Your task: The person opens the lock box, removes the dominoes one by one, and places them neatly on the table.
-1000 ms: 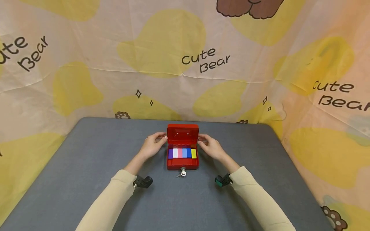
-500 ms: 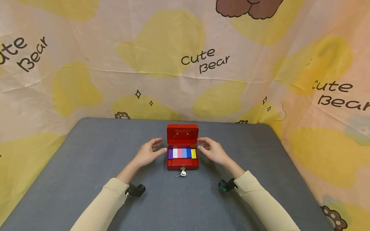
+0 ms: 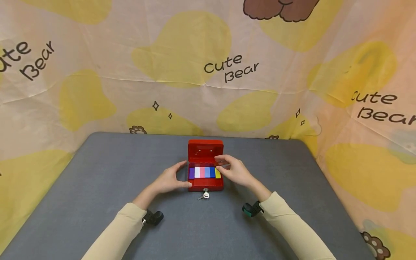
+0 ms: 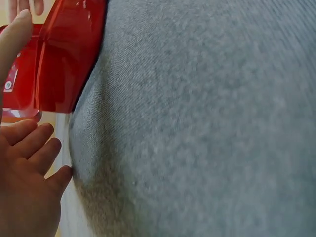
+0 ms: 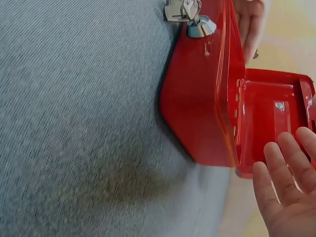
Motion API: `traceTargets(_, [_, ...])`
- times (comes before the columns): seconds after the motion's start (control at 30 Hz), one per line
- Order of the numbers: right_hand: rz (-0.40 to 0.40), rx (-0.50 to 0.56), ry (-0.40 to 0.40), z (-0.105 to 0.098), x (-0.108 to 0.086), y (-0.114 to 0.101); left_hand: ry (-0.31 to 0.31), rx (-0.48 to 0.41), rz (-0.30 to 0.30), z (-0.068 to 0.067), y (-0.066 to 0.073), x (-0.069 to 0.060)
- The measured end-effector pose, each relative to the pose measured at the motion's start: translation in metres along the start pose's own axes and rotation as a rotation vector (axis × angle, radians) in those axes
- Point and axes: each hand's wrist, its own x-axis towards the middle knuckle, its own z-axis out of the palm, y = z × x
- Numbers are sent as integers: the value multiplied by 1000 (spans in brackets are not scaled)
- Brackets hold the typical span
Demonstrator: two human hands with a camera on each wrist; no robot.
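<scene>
The red metal box [image 3: 196,188] stands with its lid [image 3: 205,152] raised. A row of blocks lies inside: purple [image 3: 191,173], white [image 3: 197,172], pink, light blue, blue and yellow [image 3: 217,173]. My left hand [image 3: 167,180] spreads at the box's left side, thumb at the front corner; whether it touches is unclear. The thumb and fingertips of my right hand [image 3: 236,172] are over the box's right edge, by the yellow block. In the right wrist view that hand [image 5: 294,202] has extended fingers in front of the lid [image 5: 261,113], gripping nothing visible.
Keys [image 3: 206,195] hang from the lock at the box's front. The box is on a grey table [image 3: 208,231], with a patterned cloth [image 3: 182,43] behind it. Black wrist devices [image 3: 154,217] sit on both wrists.
My left hand has come down along the box's left side, with thumb and fingers spread wider. My right hand drew back slightly, then moved left over the box's edge. The box stays put.
</scene>
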Motion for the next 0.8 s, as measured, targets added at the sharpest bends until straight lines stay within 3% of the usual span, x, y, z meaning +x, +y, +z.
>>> traceTargets(0.23, [-28, -3, -24, 8, 5, -4, -33, 41, 9, 6, 1, 4])
traceTargets(0.47, [-36, 7, -55, 15, 11, -8, -48, 26, -9, 7, 3, 5])
traceTargets(0.8, [-73, -23, -133, 30, 22, -13, -45, 0, 18, 7, 0, 4])
